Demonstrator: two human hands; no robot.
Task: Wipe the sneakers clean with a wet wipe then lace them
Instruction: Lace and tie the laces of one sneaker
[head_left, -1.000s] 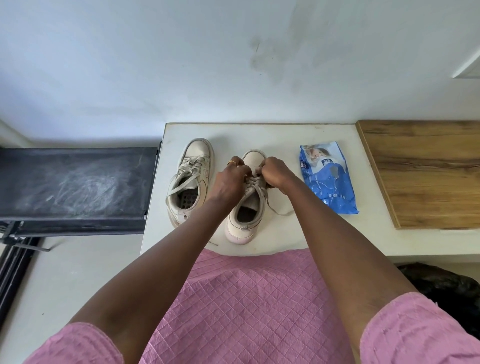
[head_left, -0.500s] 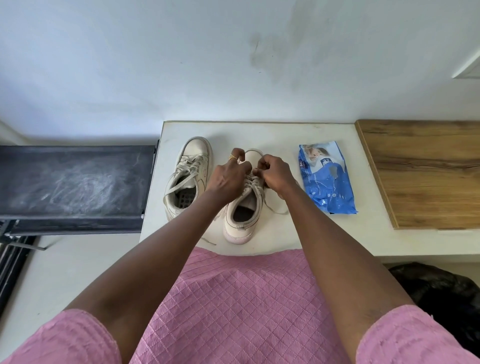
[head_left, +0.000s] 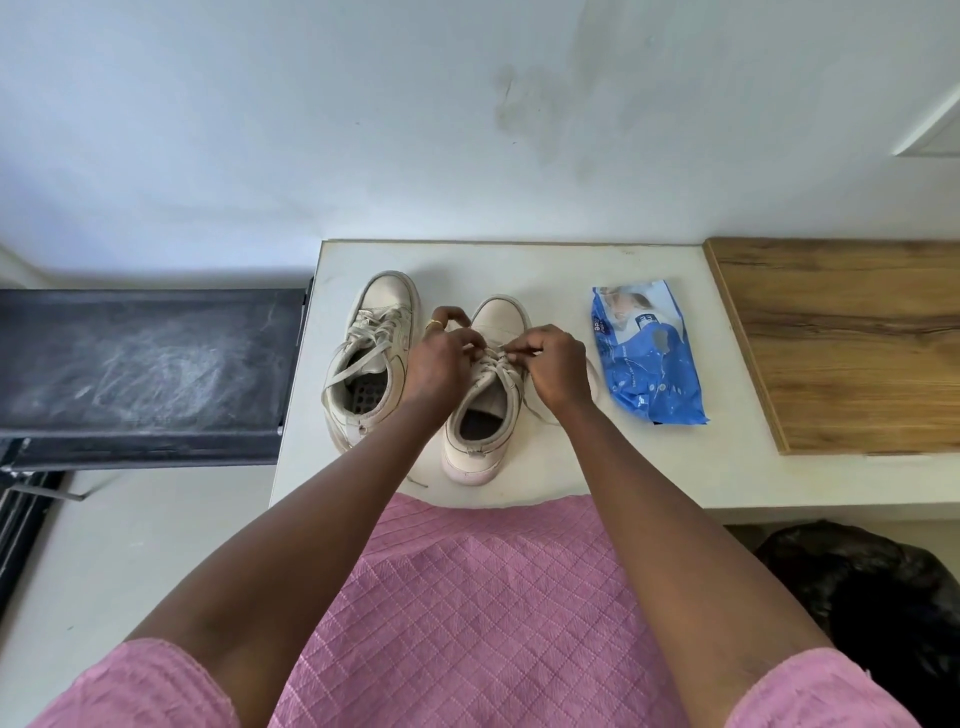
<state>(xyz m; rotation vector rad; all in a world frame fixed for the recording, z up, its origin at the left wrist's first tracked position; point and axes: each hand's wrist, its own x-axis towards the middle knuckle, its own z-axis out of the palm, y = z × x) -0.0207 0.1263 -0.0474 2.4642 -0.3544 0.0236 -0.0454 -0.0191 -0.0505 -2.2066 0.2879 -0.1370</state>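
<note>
Sneaker on right (head_left: 483, 431) upright on white table (head_left: 571, 270), toe toward wall, under both hands. left hand (head_left: 441, 364) curled, fingertips pinching lace (head_left: 500, 359) over tongue; gold ring (head_left: 434, 325) on one finger. right hand (head_left: 558, 366) curled, pinching same lace from other side. sneaker on left (head_left: 363, 374) just beside, untouched, laces loose across opening. Blue wet wipe pack (head_left: 647, 358) flat on table, near right hand, apart from shoe. Wooden board (head_left: 857, 338) at far right.

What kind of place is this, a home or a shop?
Probably a home, though not certainly: a plain white counter against a stained painted wall, with a wooden board and a blue pack of wipes lying on it.
</note>
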